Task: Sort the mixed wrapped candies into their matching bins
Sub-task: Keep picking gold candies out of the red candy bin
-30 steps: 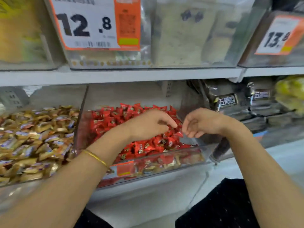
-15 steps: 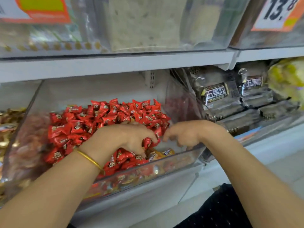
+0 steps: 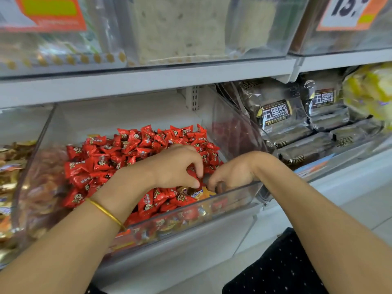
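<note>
My left hand [image 3: 177, 166] and right hand [image 3: 232, 172] curl at the front corner of the bin [image 3: 224, 205] (grips hidden, I cannot tell); I'd pinch only the gold stray [image 3: 206, 192].

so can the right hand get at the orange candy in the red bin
Probably yes: the right hand is inside the open-topped bin, its fingers right beside the orange candy, which lies on top of the red candies, uncovered.

The clear plastic bin [image 3: 212, 206] sits mid-shelf, holding the red foil-wrapped candies [image 3: 131, 149]. Gold foil-wrapped candies [image 3: 10, 181] lie to its left, dark plastic bread packets [image 3: 277, 117] to its right. At its front right corner, the left hand [image 3: 176, 166] and right hand [image 3: 231, 172] are side by side above an orange-wrapped candy [image 3: 201, 194].
</note>
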Available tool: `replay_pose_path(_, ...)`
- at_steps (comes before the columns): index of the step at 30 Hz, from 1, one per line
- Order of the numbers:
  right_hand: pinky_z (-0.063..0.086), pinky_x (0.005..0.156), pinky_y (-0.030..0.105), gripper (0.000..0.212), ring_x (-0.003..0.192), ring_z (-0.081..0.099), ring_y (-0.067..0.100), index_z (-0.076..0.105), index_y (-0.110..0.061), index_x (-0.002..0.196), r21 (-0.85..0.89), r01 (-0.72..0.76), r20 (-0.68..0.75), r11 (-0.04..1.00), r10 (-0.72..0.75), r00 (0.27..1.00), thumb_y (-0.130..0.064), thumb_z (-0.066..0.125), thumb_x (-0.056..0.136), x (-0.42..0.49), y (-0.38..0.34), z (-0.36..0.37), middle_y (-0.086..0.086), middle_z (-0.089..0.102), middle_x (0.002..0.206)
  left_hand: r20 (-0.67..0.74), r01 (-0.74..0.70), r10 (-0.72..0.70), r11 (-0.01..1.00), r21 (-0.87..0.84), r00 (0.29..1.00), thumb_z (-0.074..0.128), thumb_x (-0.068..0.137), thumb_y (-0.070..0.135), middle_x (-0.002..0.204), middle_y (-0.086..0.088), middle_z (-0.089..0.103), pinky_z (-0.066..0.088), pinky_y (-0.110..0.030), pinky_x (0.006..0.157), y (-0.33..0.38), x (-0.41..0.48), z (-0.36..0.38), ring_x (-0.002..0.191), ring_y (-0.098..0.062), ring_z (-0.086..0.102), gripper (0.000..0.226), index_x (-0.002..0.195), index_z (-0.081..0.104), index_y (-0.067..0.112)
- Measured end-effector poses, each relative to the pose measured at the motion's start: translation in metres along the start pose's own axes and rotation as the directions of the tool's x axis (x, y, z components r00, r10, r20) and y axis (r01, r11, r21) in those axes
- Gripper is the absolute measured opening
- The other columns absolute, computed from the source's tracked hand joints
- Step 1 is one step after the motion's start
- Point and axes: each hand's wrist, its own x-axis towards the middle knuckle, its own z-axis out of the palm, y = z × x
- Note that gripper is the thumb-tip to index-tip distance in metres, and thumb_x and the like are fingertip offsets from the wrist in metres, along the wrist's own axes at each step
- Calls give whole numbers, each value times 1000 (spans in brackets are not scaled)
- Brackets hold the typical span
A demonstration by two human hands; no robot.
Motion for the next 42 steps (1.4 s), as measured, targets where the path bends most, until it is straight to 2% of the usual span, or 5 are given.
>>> replay_pose_path(8,50,95,39,7,88,56,14,66,-22,89,65,-12,39,998,10,999,-28,65,87,5,-1,2,3,64,99,336,41,-37,999,-5,941,73,77,37,116,9,57,45,-27,94,13,-1,8,108,-12,53,45,118,58,26)
replay_pose_path(20,40,52,22,11,64,44,12,55,-11,102,574,51,-386,817,216,897,-8,56,92,-4,5,8,2,46,74,139,82,-87,996,46,986,69,83,27,73,16,34,25,-20,50,2,3,4,61,-4,33,23,96,52,17)
replay_pose_path(32,41,40,20,23,51,56,16,55,-12,89,809,416,-551,415,288,783,0,37,91,-21,-2,4,12,57,88,97,159,-156,987,-27,983,64,88,23,128,3,53,38,-22,88,-6,-1,0,116,-16,49,25,112,61,20)
replay_pose_path(36,44,52,21,22,64,55,13,61,-11,94,730,207,-364,652,113,925,1,45,86,-21,-13,7,6,62,82,125,172,-171,985,1,977,60,90,24,134,3,49,34,-21,91,-6,-1,-3,121,-16,46,27,117,61,21)
replay_pose_path(42,42,39,21,16,52,53,20,57,-8,89,651,80,-467,755,316,826,-3,42,93,-5,-6,9,13,54,76,136,200,-195,979,-28,971,57,93,24,141,0,44,33,-23,98,-7,-4,-5,128,-17,41,29,121,57,18)
